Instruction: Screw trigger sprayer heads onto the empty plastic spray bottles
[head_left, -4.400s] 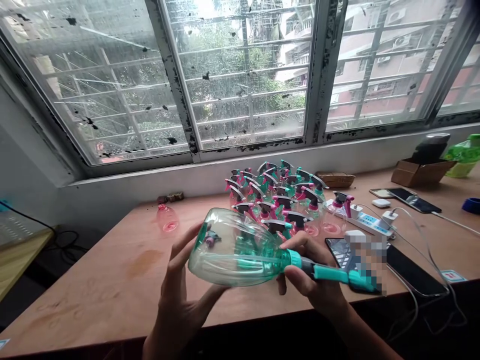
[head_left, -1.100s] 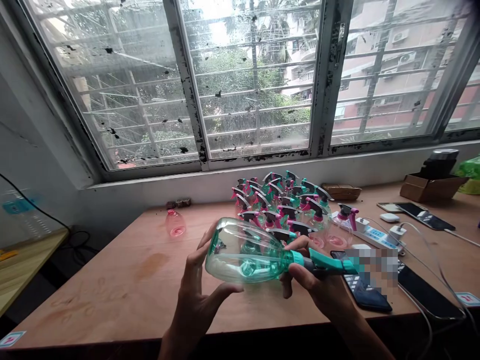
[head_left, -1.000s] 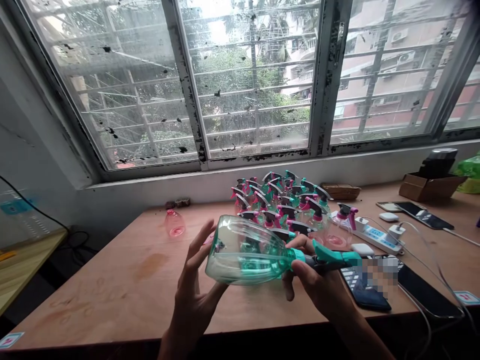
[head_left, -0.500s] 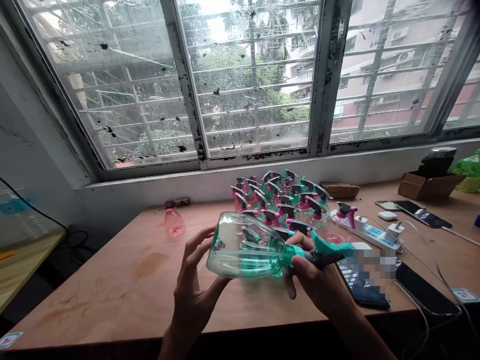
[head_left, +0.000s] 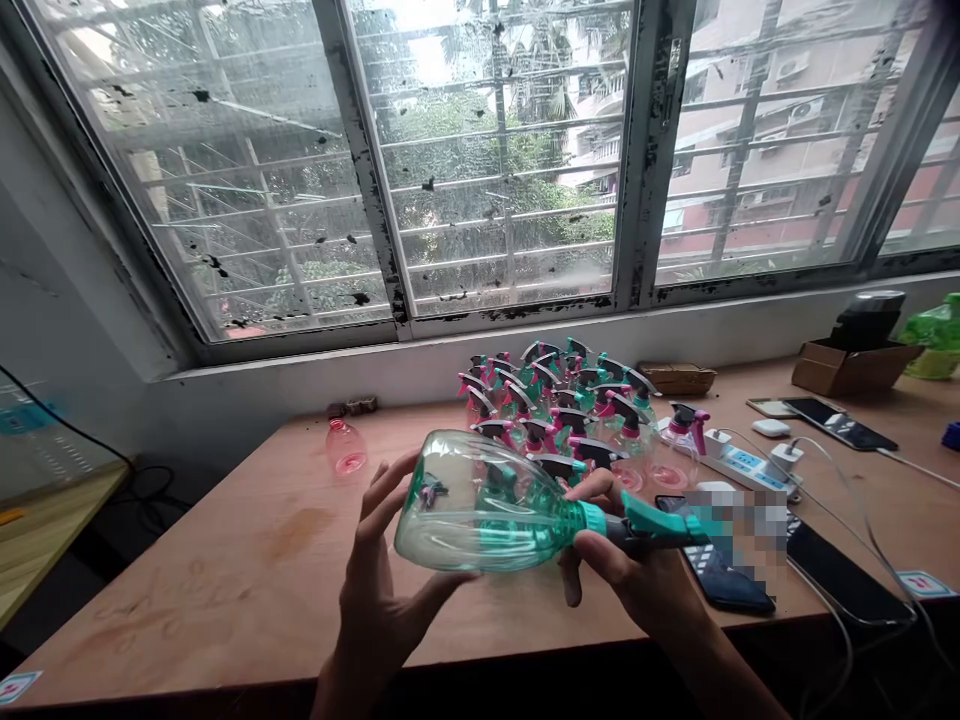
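Observation:
I hold a clear green spray bottle (head_left: pixel 480 505) on its side above the wooden table (head_left: pixel 247 560), base to the left. My left hand (head_left: pixel 375 590) cups the wide base, thumb underneath and fingers spread behind it. My right hand (head_left: pixel 637 580) is wrapped round the neck, just under the teal and black trigger head (head_left: pixel 652 520), which points right. Behind the bottle stands a cluster of several finished spray bottles (head_left: pixel 562 410) with pink and teal triggers.
A lone pink bottle without a head (head_left: pixel 345 452) stands at the back left. To the right lie two phones (head_left: pixel 840 570), a white power strip (head_left: pixel 750 462) with cables, a cardboard box (head_left: pixel 847 362) and another phone (head_left: pixel 840 424). The window wall runs along the table's far edge.
The bottle has been turned a little about its long axis and has drifted slightly left and down. Both hands keep their hold; the camera has shifted a little.

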